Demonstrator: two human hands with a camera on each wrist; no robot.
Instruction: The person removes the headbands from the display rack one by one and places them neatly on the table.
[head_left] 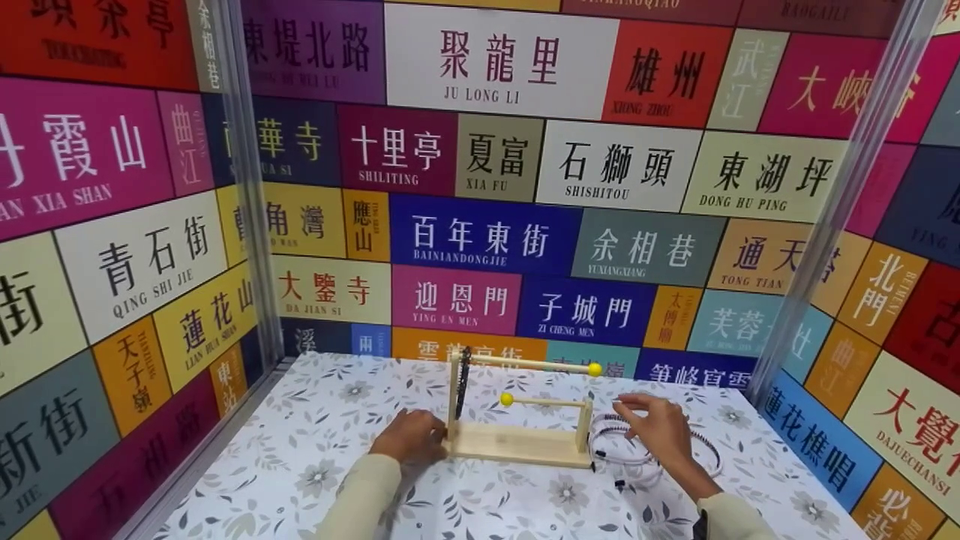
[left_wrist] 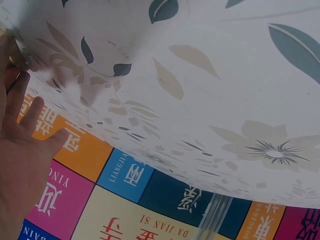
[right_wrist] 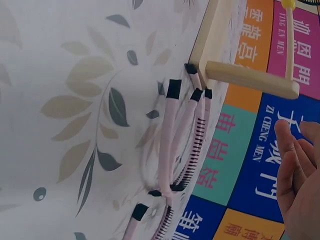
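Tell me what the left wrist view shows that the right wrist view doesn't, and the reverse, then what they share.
Only the left wrist view: the left hand, the pole at the wall and the DA JIAN SI panel.

Only the right wrist view: the right hand, pale pink bands with black tips, and a yellow ball.

Both: the floral tabletop, the pink wall panel and wood, plainly the stand in the right view, only a sliver in the left.
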